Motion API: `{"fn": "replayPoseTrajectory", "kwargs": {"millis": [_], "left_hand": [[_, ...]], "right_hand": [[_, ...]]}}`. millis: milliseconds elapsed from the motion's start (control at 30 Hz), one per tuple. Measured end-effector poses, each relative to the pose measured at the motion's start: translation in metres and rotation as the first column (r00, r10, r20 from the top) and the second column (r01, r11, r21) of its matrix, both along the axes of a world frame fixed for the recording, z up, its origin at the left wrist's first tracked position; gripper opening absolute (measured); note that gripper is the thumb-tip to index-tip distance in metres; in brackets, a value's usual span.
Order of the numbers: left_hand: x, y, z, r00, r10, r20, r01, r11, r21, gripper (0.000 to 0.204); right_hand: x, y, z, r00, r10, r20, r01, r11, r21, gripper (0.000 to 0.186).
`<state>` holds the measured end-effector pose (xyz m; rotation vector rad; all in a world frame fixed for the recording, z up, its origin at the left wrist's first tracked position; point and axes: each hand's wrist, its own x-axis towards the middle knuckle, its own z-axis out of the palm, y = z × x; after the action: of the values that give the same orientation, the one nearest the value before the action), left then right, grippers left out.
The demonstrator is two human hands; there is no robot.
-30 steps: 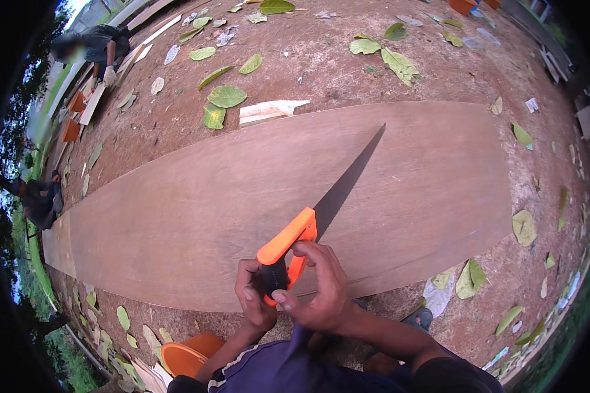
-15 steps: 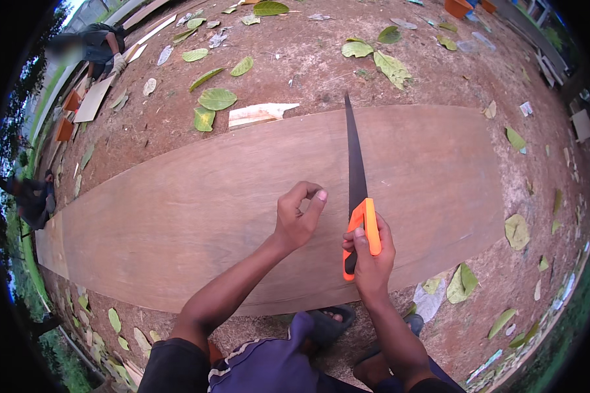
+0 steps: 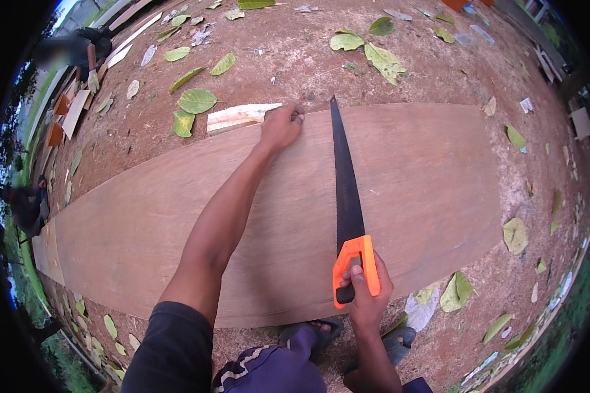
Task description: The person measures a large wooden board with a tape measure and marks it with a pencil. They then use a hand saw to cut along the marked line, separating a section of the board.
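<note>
Right hand (image 3: 372, 298) is holding saw (image 3: 349, 183) by orange handle (image 3: 354, 246), fingers closed around grip. Saw is lying over large brown wooden board (image 3: 170, 223), blade pointing away from person, tip reaching just past far edge in this view. Left hand (image 3: 282, 129) is reaching across board to far edge, fingers bent; cannot tell if they are gripping edge. Pale torn piece (image 3: 242, 115) is lying just beside left hand. Green leaves (image 3: 197, 101) are lying on reddish ground (image 3: 134, 134) beyond board.
</note>
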<state>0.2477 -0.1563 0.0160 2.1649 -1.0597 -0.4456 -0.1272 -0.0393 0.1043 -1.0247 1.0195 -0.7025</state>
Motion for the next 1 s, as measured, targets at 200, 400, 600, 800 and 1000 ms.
{"fn": "replayPoseTrajectory", "kwargs": {"millis": [200, 400, 600, 800, 1000], "left_hand": [[0.000, -0.007, -0.002, 0.994, 0.034, 0.108, -0.039, 0.998, 0.049, 0.028], [-0.003, -0.006, 0.001, 0.991, 0.124, 0.040, -0.125, 0.992, 0.026, 0.029], [0.000, -0.007, 0.001, 0.992, 0.122, -0.006, -0.122, 0.993, 0.003, 0.031], [-0.002, -0.007, 0.004, 0.993, 0.118, -0.017, -0.118, 0.993, 0.013, 0.032], [-0.001, -0.007, 0.002, 0.993, 0.115, -0.005, -0.114, 0.993, 0.034, 0.034]], "right_hand": [[-0.006, 0.009, -0.012, 0.990, 0.015, -0.143, -0.049, 0.971, -0.235, 0.046], [0.002, 0.009, -0.003, 0.960, 0.079, -0.268, -0.207, 0.847, -0.489, 0.046], [0.004, 0.009, -0.010, 0.971, 0.057, -0.233, -0.187, 0.789, -0.586, 0.047], [0.006, 0.014, -0.009, 0.965, 0.058, -0.254, -0.200, 0.790, -0.580, 0.047], [0.009, 0.014, -0.010, 0.967, 0.069, -0.244, -0.212, 0.747, -0.631, 0.048]]}}
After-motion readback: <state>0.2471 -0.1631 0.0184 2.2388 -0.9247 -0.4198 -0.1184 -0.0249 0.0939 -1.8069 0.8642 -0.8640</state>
